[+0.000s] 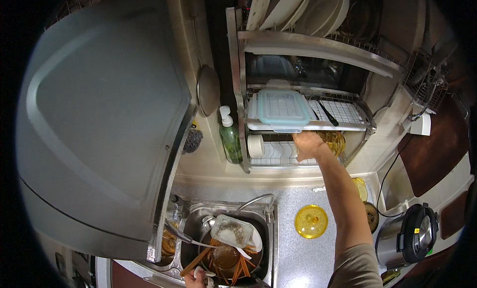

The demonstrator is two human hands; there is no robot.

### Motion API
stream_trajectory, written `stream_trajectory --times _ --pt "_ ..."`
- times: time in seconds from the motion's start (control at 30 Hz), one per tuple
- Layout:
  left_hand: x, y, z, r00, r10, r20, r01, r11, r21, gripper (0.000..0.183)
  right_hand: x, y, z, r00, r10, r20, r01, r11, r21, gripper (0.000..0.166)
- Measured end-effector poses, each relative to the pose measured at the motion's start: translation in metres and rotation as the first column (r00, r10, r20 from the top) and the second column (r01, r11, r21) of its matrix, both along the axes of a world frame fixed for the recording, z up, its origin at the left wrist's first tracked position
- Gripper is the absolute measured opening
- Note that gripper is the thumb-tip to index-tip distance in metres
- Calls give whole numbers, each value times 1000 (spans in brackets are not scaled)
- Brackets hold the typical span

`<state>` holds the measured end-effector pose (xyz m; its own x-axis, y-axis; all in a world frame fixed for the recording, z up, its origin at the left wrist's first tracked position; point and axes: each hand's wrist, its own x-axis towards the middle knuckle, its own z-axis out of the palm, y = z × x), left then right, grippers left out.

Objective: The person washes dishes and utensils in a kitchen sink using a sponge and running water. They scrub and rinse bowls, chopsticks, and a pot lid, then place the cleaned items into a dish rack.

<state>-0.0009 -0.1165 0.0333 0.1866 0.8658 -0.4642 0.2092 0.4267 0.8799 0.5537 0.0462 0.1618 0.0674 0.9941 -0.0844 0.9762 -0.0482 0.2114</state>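
My right hand (pixel 308 144) reaches into the lower tier of a metal dish rack (pixel 279 165), beside an amber glass dish (pixel 335 142); its fingers are partly hidden under the shelf above. At the sink's front edge, my left hand (pixel 194 278) is closed around a whitish cloth or wipe (pixel 203 275). Water runs from the faucet (pixel 179 233) into a large pot in the sink (pixel 223 256). The pot holds brown water, several chopsticks (pixel 242 269), a wooden utensil (pixel 197 261), a clear container (pixel 231 231) and a white dish (pixel 256 239).
A yellow glass lid (pixel 311 221) lies on the counter, left of my right forearm. An electric pressure cooker (pixel 408 236) stands at the right. A green soap bottle (pixel 231 139) is beside the rack. The large grey range hood (pixel 104 120) fills the left side. A lidded container (pixel 285 107) sits on the middle shelf.
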Motion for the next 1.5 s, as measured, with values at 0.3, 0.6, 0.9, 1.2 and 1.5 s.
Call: stream_trajectory --times 0.3,0.6,0.9,1.2,1.5 --pt "7 1 -4 1000 -2 4 2 1000 -27 31 11 -3 0 998 -46 43 50 996 -80 106" --pt "16 24 -11 992 123 28 -119 987 -103 26 19 -32 26 909 -298 -290 297 954 -46 98" --pt "91 120 -48 924 -371 -91 381 909 168 35 -143 -132 -19 762 188 -620 289 758 585 19" --pt "35 156 -60 992 -128 -12 129 982 137 31 -381 -172 -248 825 159 -543 -333 912 -239 23" --pt "-8 136 -10 983 -156 93 139 976 166 26 -395 -170 -306 852 171 -494 -318 919 -231 17"
